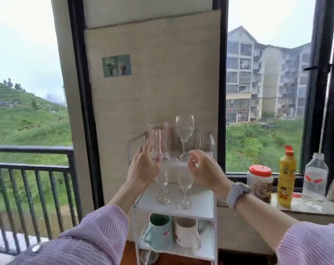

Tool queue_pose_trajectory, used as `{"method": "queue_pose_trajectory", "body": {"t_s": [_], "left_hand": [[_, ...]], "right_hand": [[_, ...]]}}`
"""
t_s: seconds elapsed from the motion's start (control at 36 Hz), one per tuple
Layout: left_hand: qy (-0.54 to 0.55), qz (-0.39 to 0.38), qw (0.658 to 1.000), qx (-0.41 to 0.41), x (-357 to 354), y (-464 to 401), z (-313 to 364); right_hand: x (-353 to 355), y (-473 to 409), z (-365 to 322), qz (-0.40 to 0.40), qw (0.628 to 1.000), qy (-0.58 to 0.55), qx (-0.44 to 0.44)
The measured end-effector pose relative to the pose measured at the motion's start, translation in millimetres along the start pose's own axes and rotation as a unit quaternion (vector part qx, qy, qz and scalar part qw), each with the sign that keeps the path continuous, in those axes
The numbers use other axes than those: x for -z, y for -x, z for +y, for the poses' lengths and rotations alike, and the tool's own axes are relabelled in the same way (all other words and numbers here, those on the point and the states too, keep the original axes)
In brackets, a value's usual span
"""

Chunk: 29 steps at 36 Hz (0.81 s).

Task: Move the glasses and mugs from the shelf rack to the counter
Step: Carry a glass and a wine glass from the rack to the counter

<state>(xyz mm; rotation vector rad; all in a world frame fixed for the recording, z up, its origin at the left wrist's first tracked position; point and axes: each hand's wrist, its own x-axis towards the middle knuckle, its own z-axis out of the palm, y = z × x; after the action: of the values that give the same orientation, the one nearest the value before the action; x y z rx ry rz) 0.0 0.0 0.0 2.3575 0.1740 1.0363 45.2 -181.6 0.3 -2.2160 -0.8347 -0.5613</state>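
Note:
A white shelf rack (212, 207) stands against the wall. Its top tier holds a tall clear glass mug (160, 138) and a wine glass (184, 131). The middle tier carries two smaller stemmed glasses, one at left (162, 188) and one at right (185, 190). Lower down sit a teal mug (159, 234) and a white mug (186, 235). My left hand (143, 167) is open right beside the glass mug's base. My right hand (202, 169) is open with curled fingers just beside the wine glass foot. Neither hand holds anything.
The counter ledge (296, 207) runs along the window at right, holding a red-lidded jar (260, 182), a yellow bottle (286, 178) and a clear water bottle (314, 178). A black railing (28, 169) lies to the left. Another glass object (148, 256) sits under the rack.

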Motion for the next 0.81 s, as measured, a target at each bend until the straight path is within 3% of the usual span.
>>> {"method": "queue_pose_trajectory", "body": {"t_s": [0.14,0.39,0.56,0.69,0.81], "left_hand": [[0.081,0.067,0.994,0.039,-21.1,-37.4,1.5],[0.216,0.089,0.972,0.020,-40.3,-62.4,1.2],[0.235,0.118,0.964,0.029,-40.9,-58.8,-0.4],[0.238,0.203,0.949,0.033,-22.5,-51.9,-1.9],[0.245,0.213,0.945,0.020,-2.7,-40.6,0.7]], "right_hand": [[-18.2,-51.8,15.4,0.031,0.992,-0.095,-0.071],[-40.9,-103.9,30.4,0.028,0.945,-0.283,-0.163],[-46.2,-104.9,27.9,0.055,0.925,-0.340,-0.162],[-36.7,-91.3,11.4,0.090,0.930,-0.335,-0.123],[-15.5,-69.3,-11.8,0.116,0.932,-0.335,-0.078]]}}
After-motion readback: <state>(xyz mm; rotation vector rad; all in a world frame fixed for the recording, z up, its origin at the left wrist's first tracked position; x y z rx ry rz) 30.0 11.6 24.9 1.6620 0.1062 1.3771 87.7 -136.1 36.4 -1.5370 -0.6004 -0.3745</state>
